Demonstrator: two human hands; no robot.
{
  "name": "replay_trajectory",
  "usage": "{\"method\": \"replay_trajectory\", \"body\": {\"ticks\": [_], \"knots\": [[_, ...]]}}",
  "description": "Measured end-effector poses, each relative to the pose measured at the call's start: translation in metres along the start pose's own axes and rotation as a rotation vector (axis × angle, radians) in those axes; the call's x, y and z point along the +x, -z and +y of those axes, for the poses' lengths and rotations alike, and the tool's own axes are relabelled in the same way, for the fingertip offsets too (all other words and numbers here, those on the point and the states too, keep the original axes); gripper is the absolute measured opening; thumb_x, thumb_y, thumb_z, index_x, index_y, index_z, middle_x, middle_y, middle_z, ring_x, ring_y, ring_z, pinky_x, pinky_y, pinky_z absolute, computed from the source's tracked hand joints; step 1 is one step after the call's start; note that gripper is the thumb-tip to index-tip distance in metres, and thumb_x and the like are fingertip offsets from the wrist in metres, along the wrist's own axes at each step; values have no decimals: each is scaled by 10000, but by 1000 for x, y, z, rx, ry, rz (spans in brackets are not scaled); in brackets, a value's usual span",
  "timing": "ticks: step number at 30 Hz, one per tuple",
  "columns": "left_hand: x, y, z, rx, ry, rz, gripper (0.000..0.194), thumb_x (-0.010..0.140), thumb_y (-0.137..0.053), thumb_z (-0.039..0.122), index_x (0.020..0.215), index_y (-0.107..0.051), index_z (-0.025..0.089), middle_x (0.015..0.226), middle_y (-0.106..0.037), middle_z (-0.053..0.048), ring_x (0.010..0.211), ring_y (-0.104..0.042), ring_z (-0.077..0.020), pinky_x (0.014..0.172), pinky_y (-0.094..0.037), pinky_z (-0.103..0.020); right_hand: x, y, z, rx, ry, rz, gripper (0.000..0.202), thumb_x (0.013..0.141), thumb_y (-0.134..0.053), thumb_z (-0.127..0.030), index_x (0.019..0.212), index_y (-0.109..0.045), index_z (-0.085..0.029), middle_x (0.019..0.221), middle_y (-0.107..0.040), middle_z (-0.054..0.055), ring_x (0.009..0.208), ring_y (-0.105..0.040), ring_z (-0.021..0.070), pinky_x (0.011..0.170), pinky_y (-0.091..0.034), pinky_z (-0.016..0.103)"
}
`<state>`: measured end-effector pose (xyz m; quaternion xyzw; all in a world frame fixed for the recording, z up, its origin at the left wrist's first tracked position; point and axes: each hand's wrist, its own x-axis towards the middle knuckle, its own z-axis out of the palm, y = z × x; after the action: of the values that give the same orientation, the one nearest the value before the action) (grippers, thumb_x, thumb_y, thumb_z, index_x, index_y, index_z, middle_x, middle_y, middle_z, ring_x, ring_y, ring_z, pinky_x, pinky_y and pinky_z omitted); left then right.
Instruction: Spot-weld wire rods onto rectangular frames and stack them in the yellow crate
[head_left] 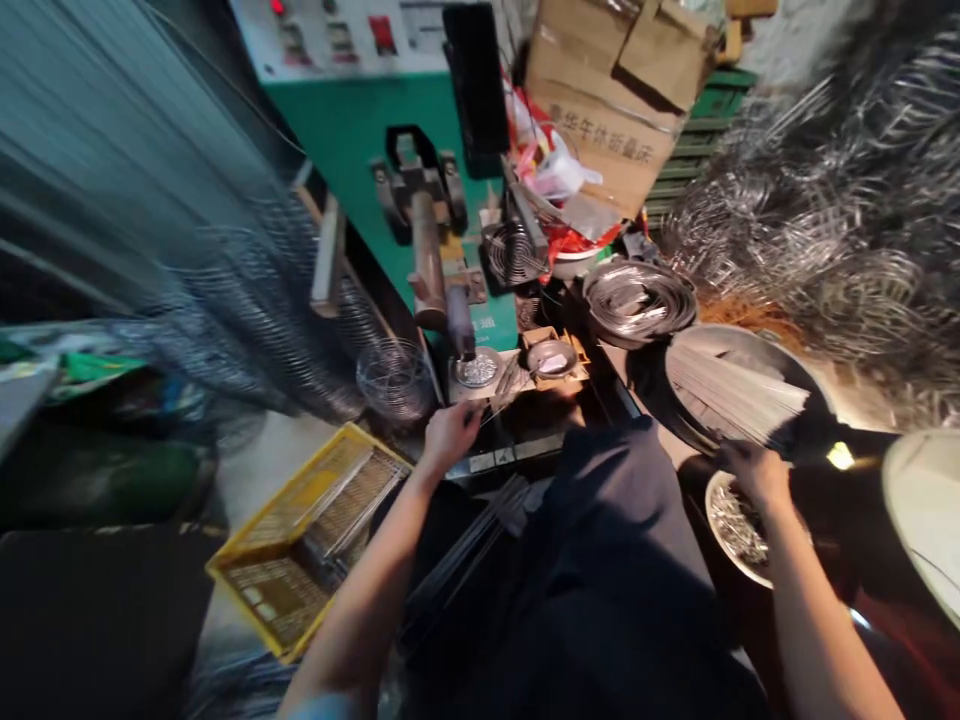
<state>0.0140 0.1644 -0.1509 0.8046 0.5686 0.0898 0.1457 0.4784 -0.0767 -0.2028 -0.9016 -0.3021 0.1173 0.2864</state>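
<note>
My left hand (450, 436) is closed in a pinch in front of the machine's small work ledge. Something thin and dark seems to stick out from its fingertips, too blurred to name. Just beyond lies a round dish of small shiny metal pieces (477, 368), under the dark rod of the green machine (337, 130). On the right, my right hand (757, 474) reaches to the near edge of a wide round pan (814, 385) that holds a bundle of thin straight metal wires (739, 390). Its fingers are dark and blurred. A white bowl of small metal parts (739, 525) sits partly under that hand.
A yellow plastic crate (300, 540) with some metal rods stands at lower left. More thin rods (469, 540) lie by my lap. Coiled metal (637, 300), a cardboard box (615, 100) and heaped wire rings (817, 230) fill the back right. Wire coils (277, 310) stand left.
</note>
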Motion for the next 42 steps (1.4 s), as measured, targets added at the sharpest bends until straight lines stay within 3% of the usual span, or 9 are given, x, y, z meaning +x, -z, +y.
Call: {"method": "replay_trajectory", "body": {"ticks": [2,3,7,9,12,16,20,27,42], "knots": [[-3,1,6,15,-5,12,285,917,-480,391,950,-701,213,856,-729,-106,777,-654,-254,657,-370,-294,-6,-13,-51,308,58,-35,401,799,-592,-567,816,-672,-174,687,-691,121,637,-665,259,592,-513,358],[-5,1,10,24,-25,17,286,922,-472,390,955,-698,218,857,-726,-106,774,-653,-258,656,-367,-297,-13,-24,-82,453,97,-116,439,793,-591,-612,838,-657,-180,716,-697,105,607,-654,232,570,-515,335],[-11,5,20,-4,-91,46,278,931,-456,367,943,-692,220,845,-714,-110,757,-655,-263,649,-362,-303,-56,-93,-202,684,240,-408,435,729,-682,-605,790,-628,-178,631,-648,30,476,-581,148,468,-452,252],[-18,7,15,-100,-54,94,268,932,-461,362,917,-687,219,798,-711,-94,729,-654,-244,652,-371,-296,-79,-130,-242,832,158,-560,435,712,-685,-604,757,-589,-182,557,-594,-7,401,-510,115,381,-381,218],[-38,10,1,-314,-2,216,258,935,-470,364,855,-665,217,750,-703,-66,690,-647,-210,653,-390,-281,-106,-168,-278,997,91,-650,411,714,-693,-565,692,-533,-187,491,-520,-49,331,-388,63,319,-264,180],[-68,11,-10,-495,4,356,239,937,-487,358,814,-633,214,706,-673,-38,635,-618,-178,636,-403,-272,-126,-184,-306,1052,109,-657,387,721,-702,-526,667,-532,-183,440,-454,-70,321,-329,45,314,-201,171],[-82,13,-12,-579,11,397,221,946,-484,336,827,-620,208,706,-660,-30,634,-612,-169,638,-414,-272,-142,-187,-328,1055,140,-683,388,745,-687,-532,662,-545,-180,414,-403,-81,320,-294,41,323,-181,178],[-87,15,-19,-640,54,434,188,931,-508,313,825,-630,217,696,-669,-32,611,-616,-176,609,-410,-276,-154,-193,-343,1112,154,-701,358,751,-713,-512,753,-596,-174,452,-408,-85,360,-283,47,347,-194,182],[-79,21,-26,-672,40,482,180,944,-496,295,828,-613,221,713,-672,-31,634,-637,-177,627,-427,-275,-147,-197,-358,1134,207,-770,362,766,-729,-498,738,-574,-172,441,-391,-94,349,-258,35,342,-186,173]]}}
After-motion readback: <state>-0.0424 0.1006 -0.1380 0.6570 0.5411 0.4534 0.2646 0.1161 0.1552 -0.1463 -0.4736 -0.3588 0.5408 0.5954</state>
